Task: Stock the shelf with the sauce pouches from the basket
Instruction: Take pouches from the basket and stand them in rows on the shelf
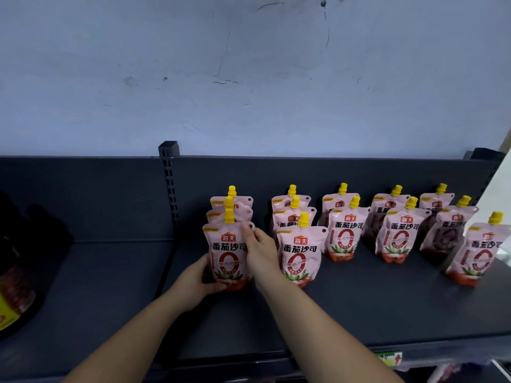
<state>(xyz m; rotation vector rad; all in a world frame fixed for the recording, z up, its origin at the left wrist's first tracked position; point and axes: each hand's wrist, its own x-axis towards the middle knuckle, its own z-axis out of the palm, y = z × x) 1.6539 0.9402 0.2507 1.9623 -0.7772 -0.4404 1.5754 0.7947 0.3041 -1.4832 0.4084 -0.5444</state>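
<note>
Several pink sauce pouches with yellow caps stand upright in rows on the dark grey shelf [359, 308]. The front pouch of the leftmost row [228, 254] stands between both my hands. My left hand [197, 283] grips its lower left edge and base. My right hand [260, 252] holds its upper right corner and right side. Two more pouches stand right behind it. The neighbouring front pouch [300, 252] stands just right of my right wrist. No basket is in view.
Further pouch rows [395, 236] run to the shelf's right end, the last pouch [481, 252] near the right edge. A dark bottle with a yellow label [13, 286] stands on the left shelf section. A slotted upright post [168, 183] divides the sections. A price tag [390, 357] hangs on the front lip.
</note>
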